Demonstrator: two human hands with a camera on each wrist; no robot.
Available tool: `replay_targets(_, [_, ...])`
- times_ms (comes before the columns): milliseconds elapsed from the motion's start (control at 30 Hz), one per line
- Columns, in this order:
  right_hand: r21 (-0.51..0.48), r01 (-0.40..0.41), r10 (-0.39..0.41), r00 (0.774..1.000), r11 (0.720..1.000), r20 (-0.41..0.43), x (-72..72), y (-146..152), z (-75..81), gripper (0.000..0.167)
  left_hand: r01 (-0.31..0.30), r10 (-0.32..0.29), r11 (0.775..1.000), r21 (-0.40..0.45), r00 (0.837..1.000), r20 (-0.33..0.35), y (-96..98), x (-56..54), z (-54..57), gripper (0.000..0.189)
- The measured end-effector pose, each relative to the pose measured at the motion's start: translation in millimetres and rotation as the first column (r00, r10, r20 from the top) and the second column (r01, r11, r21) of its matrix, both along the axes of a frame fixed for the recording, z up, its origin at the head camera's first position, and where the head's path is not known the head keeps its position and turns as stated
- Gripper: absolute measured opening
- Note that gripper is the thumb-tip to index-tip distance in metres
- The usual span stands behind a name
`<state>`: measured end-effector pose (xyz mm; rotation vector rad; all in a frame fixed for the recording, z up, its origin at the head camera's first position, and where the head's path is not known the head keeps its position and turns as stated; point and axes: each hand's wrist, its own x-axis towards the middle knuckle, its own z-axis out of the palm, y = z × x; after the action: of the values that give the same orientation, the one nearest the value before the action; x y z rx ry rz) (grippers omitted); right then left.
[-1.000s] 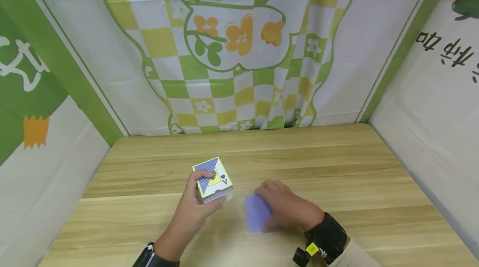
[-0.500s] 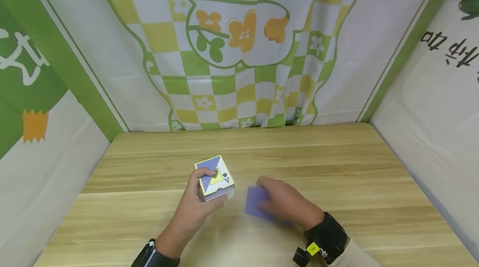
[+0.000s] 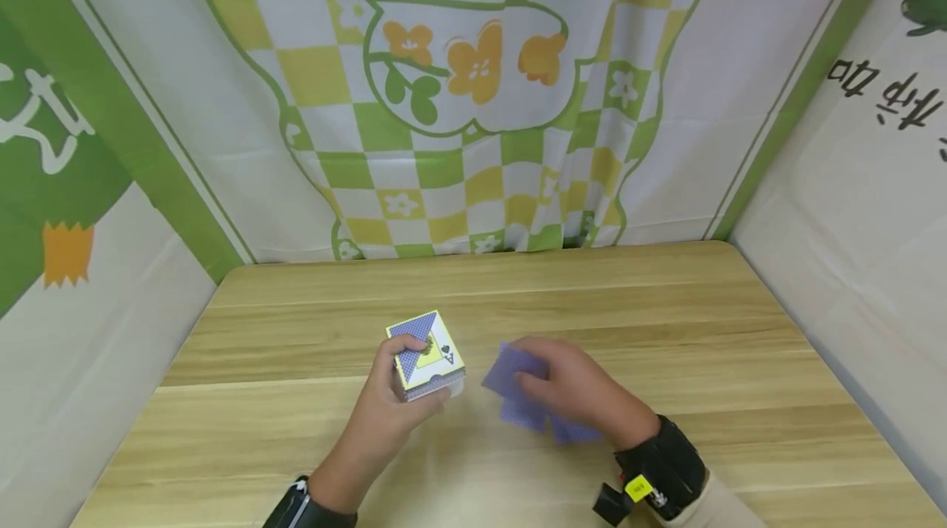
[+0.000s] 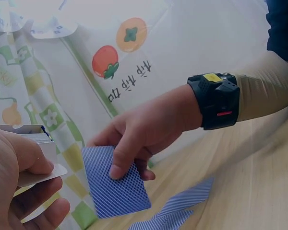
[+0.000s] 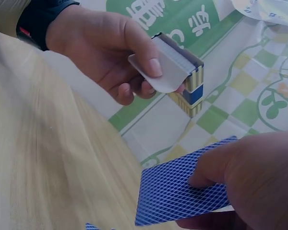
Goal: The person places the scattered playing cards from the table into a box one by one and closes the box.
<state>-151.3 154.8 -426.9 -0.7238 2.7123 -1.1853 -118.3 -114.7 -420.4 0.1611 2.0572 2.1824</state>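
Note:
My left hand (image 3: pixel 388 405) grips a playing-card box (image 3: pixel 436 359) with an ace of spades design on its face. The box flap (image 5: pixel 165 79) is folded open under the thumb, and the white edges of the cards inside show in the right wrist view. My right hand (image 3: pixel 577 384) pinches a playing card (image 4: pixel 113 187) between thumb and fingers, its blue patterned back toward the thumb. Below that hand, a few more blue-backed cards (image 4: pixel 187 199) lie face down on the table, overlapping one another and partly hidden by the hand in the head view.
A wooden table (image 3: pixel 296 314) spreads under both hands. Behind it hangs a green and yellow checked curtain (image 3: pixel 444 191), with printed white cloth walls (image 3: pixel 836 207) on both sides.
My right hand has shifted slightly up and to the right and now holds a card over others lying on the table; more cards show beneath it. The left hand with the box barely moved.

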Motion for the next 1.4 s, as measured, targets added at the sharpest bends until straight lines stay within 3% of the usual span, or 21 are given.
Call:
replay_targets(367, [-0.107, 0.061, -0.057, 0.997, 0.992, 0.047, 8.2, 0, 19.6, 0.020, -0.010, 0.010, 1.000, -0.015, 1.000, 0.003, 1.4, 1.0, 0.2, 0.064])
replay_targets(633, [-0.223, 0.036, -0.019, 0.997, 0.974, 0.079, 18.1, 3, 36.6, 0.004, 0.003, -0.003, 1.000, -0.019, 1.000, -0.002, 1.5, 0.3, 1.8, 0.064])
replay_targets(767, [-0.351, -0.020, 0.077, 0.986, 0.936, 0.147, 19.0, 4, 39.2, 0.015, 0.011, -0.011, 1.000, 0.004, 1.000, -0.008, 1.5, 0.5, 1.7, 0.064])
replay_targets(900, [-0.483, -0.067, 0.209, 0.946, 0.873, 0.247, 20.7, 0, 39.4, 0.032, 0.020, -0.020, 1.000, 0.024, 1.000, -0.012, 1.6, 0.8, 1.8, 0.064])
replay_targets(1033, [-0.528, -0.068, 0.295, 0.886, 0.847, 0.359, 25.4, -6, 37.2, 0.028, 0.025, -0.025, 0.999, 0.028, 0.999, -0.025, 1.6, 0.8, 1.0, 0.065])
replay_targets(1200, [-0.542, -0.082, 0.378, 0.802, 0.836, 0.462, 31.5, -16, 30.8, 0.023, 0.019, -0.018, 0.999, 0.028, 0.999, -0.039, 2.1, 0.0, 0.4, 0.068])
replay_targets(1300, [-0.516, -0.087, 0.379, 0.783, 0.852, 0.494, 34.1, -21, 26.3, 0.024, -0.007, 0.007, 1.000, 0.020, 1.000, -0.026, 2.5, -0.4, 0.5, 0.070])
replay_targets(1400, [-0.483, -0.074, 0.355, 0.777, 0.872, 0.520, 35.4, -26, 22.0, 0.026, -0.015, 0.015, 1.000, 0.015, 1.000, -0.017, 3.5, -0.8, 0.0, 0.072])
